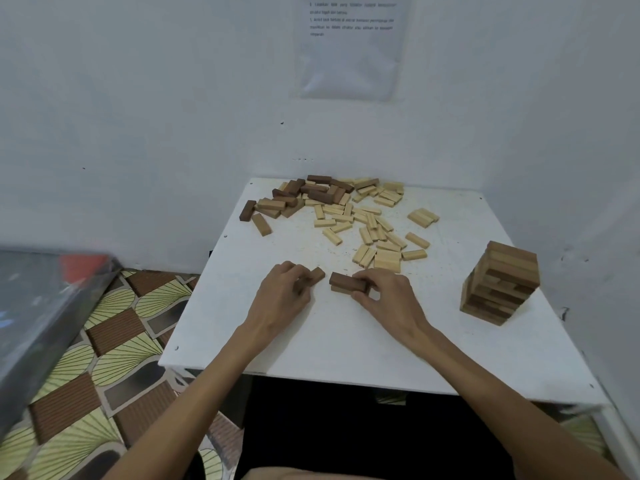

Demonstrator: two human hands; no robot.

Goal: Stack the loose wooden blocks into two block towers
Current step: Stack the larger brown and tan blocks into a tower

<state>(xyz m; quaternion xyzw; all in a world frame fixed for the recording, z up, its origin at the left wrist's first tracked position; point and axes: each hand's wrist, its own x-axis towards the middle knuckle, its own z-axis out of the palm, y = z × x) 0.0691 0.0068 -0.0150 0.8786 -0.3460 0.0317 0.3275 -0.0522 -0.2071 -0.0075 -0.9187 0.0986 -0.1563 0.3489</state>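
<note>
A small white surface point(346, 341) stands pushed into the corner of a room with plain pale walls point(138, 116). Two bare arms reach over it from the near edge.

The left hand point(284, 292) rests on the surface, its fingers point(294, 271) curled around a brown block point(317, 276) whose far end sticks out beyond the fingertips. The right hand point(384, 296) sits just beside it, fingers point(363, 276) and thumb pinching one end of a dark block point(346, 280). That dark block lies flat on top of a pale block point(340, 290), which rests on the surface. A narrow gap separates the two hands' blocks.

Beyond the fingers, towards the back wall, loose blocks point(346, 216) lie scattered: darker ones heaped further out and to the left, paler ones spread closer to the right fingers. Well to the right of the right fingers, near the side wall, stands a finished tower point(500, 282) of mixed light and dark layers.

High on the back wall, far above the fingers, hangs a printed sheet point(348, 46) in a clear sleeve; its text is too small to read. To the left of the left fingers, below the surface's edge, the floor point(114, 341) shows a covering patterned in brown rectangles and cream leaf shapes. A blurred grey object point(41, 299) with a red patch fills the far left.
</note>
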